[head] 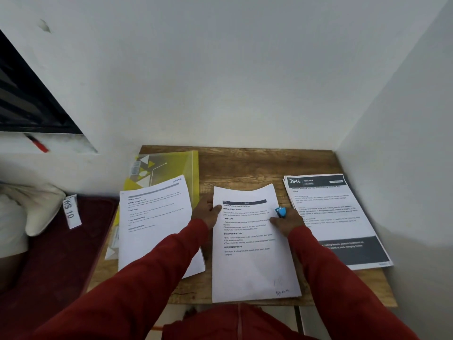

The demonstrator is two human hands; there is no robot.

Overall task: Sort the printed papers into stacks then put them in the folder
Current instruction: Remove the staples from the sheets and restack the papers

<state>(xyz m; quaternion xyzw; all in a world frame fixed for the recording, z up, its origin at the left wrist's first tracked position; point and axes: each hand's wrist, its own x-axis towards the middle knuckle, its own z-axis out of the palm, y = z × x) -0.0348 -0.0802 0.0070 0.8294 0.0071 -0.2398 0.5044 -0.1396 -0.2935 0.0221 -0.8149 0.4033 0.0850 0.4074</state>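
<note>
Bare wooden table (245, 165) lies behind the papers, hemmed by walls (404, 131).

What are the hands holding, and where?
Both hold the middle paper stack: left hand at its upper left edge, right hand at its upper right edge.

Single view, head-worn, wide-angle. Looks forward and steeply down from above the near edge of a small wooden table (257, 165), facing the white wall behind its far edge. Close range: both red sleeves enter from the bottom of frame. The table's far right corner meets a side wall. Edges bow, probably lens distortion. No second view to overlap.
</note>
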